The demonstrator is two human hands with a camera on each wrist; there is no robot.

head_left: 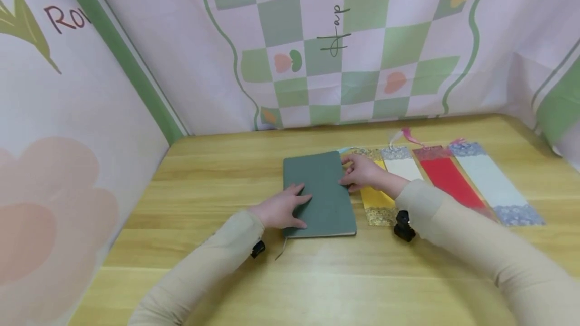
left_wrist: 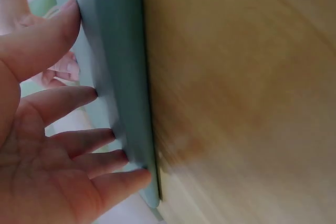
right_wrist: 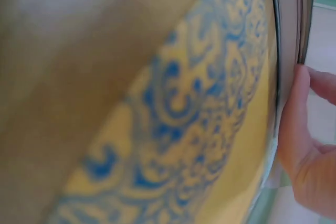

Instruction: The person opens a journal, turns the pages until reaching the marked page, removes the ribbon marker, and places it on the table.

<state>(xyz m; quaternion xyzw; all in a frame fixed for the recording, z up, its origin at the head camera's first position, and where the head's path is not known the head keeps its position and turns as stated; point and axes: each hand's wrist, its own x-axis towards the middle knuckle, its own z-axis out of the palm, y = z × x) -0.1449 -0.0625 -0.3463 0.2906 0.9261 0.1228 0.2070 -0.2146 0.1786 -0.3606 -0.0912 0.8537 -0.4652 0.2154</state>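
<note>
A closed dark green notebook (head_left: 320, 200) lies on the wooden table, its grey ribbon (head_left: 282, 249) trailing from the lower left corner. My left hand (head_left: 282, 207) rests on the cover's left side with fingers spread. In the left wrist view its straight fingertips (left_wrist: 107, 135) touch the cover along the spine. At the opposite edge, my right hand (head_left: 360, 171) pinches the notebook's side. The right wrist view shows the thumb (right_wrist: 295, 114) against the page edges, a finger bent over the cover's rim. A yellow bookmark (head_left: 378, 197) with patterned ends lies partly beneath that hand.
Farther right lie a white bookmark (head_left: 403, 167), a red bookmark (head_left: 453, 180) and a pale blue one (head_left: 494, 177), with tassels at their far ends. My right forearm (head_left: 471, 235) passes over some of them. A printed curtain (head_left: 326, 64) hangs behind the table.
</note>
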